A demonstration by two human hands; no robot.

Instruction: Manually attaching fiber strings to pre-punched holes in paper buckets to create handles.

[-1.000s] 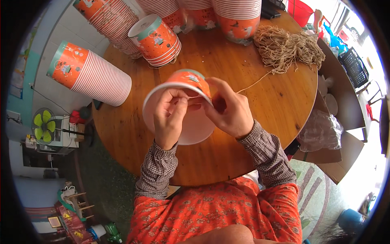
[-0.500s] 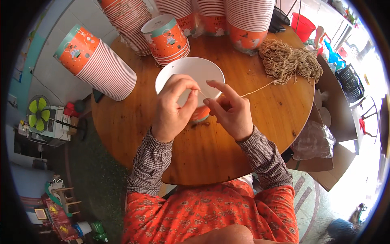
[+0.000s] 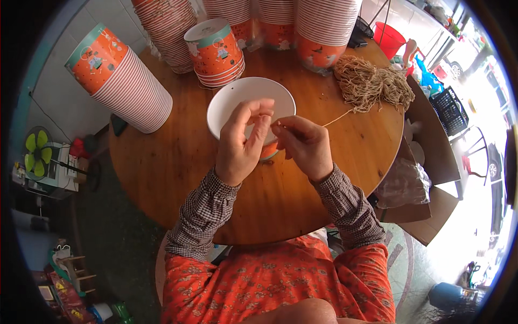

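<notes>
A: What's at your left edge, and how much room is there?

B: A long ribbed stack of orange paper cups lies on its side at the rim of the round wooden table, with bare smooth wood between it and you. Beyond the table edge, a small green fan sits lower down.

A: And in the middle?

B: Your left hand holds the white paper cup tipped with its mouth toward you, fingers curled over its near rim and pinched shut there. Your right hand, just beside, pinches a thin tan string between thumb and forefinger at the cup's rim. A short printed cup stack stands behind it.

A: To the right?

B: The string runs to a rough bundle of twine near the far right edge. Off the table, a cardboard box sits on a sunlit floor.
</notes>
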